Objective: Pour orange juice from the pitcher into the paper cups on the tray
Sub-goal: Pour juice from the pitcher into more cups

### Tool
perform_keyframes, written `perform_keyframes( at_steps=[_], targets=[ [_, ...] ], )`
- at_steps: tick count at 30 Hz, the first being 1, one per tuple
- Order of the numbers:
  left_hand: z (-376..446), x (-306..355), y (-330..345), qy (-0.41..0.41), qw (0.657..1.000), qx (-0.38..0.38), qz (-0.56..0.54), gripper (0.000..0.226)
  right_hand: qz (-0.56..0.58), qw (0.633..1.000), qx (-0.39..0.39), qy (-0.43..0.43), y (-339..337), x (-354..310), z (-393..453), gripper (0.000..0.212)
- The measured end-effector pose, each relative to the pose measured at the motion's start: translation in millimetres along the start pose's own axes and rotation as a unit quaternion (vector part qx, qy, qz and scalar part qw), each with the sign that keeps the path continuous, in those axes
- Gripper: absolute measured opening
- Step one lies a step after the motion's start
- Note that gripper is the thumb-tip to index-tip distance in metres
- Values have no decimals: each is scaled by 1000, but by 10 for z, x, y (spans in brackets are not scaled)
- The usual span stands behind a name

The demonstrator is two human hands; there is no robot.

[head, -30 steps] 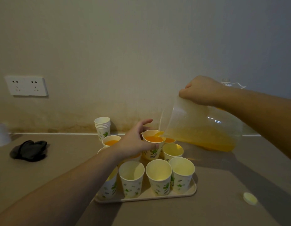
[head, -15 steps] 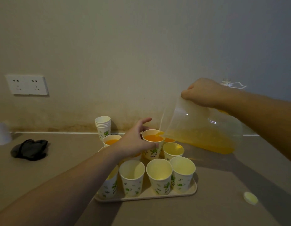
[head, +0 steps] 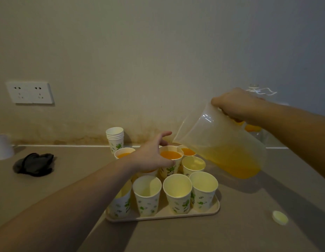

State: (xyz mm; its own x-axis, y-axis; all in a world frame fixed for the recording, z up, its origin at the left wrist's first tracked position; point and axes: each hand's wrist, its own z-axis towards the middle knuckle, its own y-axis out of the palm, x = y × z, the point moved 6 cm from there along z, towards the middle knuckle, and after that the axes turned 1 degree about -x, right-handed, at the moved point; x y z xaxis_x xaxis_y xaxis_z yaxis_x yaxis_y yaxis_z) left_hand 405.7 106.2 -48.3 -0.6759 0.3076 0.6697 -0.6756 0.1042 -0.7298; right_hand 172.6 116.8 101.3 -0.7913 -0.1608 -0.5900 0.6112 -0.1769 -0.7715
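Setting: Beige counter (head: pixel 49 193) set against a stained pale wall (head: pixel 140 51), dim light.
Left hand: left hand (head: pixel 150 157) curled round a filled paper cup (head: pixel 170 160) on the tray, thumb on its near side, index finger lifted behind the rim.
Right hand: right hand (head: pixel 236 104) clamped on the top rear of a clear plastic pitcher (head: pixel 221 142), tilted with its spout toward the held cup; spout just above the cups, no stream visible.
Juice: orange juice (head: pixel 234 160) pooled in the pitcher's lower side.
Tray: pale tray (head: pixel 203 211) crowded with paper cups; three more hold juice (head: pixel 124 154), the front row (head: pixel 177 188) shows none.
Beyond the tray: stack of spare cups (head: pixel 115 137) near the wall; small round lid (head: pixel 280 217) on the counter to the right; dark crumpled cloth (head: pixel 35 164) and a white object (head: pixel 2 146) well to the left; double wall socket (head: pixel 29 92) above them.
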Motion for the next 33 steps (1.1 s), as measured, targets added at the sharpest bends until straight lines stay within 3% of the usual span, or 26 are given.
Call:
perform_keyframes(
  at_steps=[6,20,33],
  targets=[
    [24,22,48,-1,999,-26,22,102,11,1000,17,7,-39,41,-73,32],
    [43,0,106,-19,991,-91,95,94,8,1000,23,15,-47,95,-83,26],
    [43,35,127,21,977,-115,180,88,27,999,31,20,-57,68,-125,28]
  ],
)
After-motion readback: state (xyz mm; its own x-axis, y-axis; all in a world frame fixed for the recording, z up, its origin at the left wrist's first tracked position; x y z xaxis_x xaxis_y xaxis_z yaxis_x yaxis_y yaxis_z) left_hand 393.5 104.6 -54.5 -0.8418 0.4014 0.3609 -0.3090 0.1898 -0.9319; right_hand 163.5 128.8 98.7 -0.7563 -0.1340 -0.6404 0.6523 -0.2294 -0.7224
